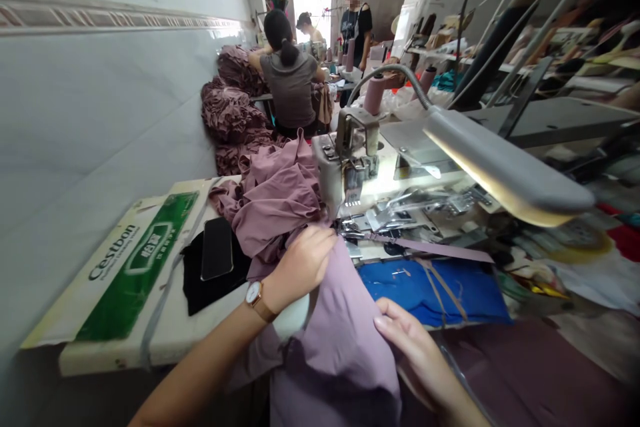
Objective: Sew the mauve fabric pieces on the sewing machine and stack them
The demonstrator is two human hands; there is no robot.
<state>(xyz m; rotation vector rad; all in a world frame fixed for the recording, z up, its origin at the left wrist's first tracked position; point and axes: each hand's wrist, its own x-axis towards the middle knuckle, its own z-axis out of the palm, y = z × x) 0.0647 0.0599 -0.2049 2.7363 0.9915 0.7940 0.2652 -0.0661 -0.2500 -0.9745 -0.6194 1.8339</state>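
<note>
A length of mauve fabric (pixel 340 320) runs from the sewing machine (pixel 350 160) down over the table's front edge. My left hand (pixel 305 257), with a watch on the wrist, is closed on the fabric close to the needle area; its fingertips are partly hidden. Lower and to the right, my right hand (pixel 405 337) pinches the fabric's edge between thumb and fingers. A narrow mauve strip (pixel 435 248) leads into the machine from the right. Behind my left hand, more mauve fabric (pixel 280 180) lies bunched up.
A phone (pixel 217 250) rests on black cloth (pixel 193 280) left of the fabric. Beyond it is a green-and-white package (pixel 140 267) beside the wall. A lamp (pixel 505 163) overhangs the machine's right side. Blue cloth (pixel 440 290) lies at the table's front. Several people sit or stand farther back.
</note>
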